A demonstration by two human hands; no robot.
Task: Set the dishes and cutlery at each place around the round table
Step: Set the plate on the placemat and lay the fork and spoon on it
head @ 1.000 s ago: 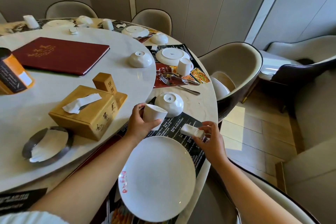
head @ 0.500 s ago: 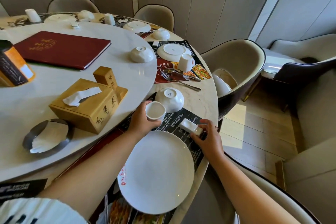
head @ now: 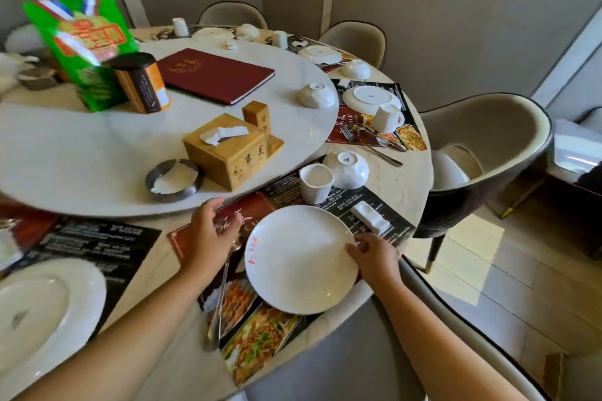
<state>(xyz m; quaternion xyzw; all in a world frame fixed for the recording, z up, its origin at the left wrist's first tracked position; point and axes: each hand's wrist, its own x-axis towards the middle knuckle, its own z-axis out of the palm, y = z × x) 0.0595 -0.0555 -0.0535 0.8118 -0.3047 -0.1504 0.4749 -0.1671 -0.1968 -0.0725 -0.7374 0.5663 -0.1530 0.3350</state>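
A white plate [head: 301, 259] lies on the printed placemat [head: 260, 342] at the near place of the round table [head: 400, 185]. My right hand [head: 374, 254] grips its right rim. My left hand [head: 208, 234] hovers left of the plate, fingers spread, fingertips at the upper end of the cutlery [head: 218, 303] that lies along the mat. Beyond the plate a white cup [head: 316, 182] stands upright, with an upturned bowl [head: 347, 169] beside it. A white chopstick rest [head: 369, 216] lies to the right of the cup, free of both hands.
The turntable [head: 97, 156] carries a wooden tissue box [head: 228, 153], an ashtray [head: 174, 179], a red menu [head: 211, 75], a canister [head: 140, 85] and a green bag [head: 81, 42]. Another plate [head: 42, 312] sits at the left place. A set place [head: 371, 98] and chair [head: 488, 146] are at the right.
My left hand let go of the cup, now standing upright, and moved left to the cutlery. My right hand released the chopstick rest and took the plate's rim. The view swung left.
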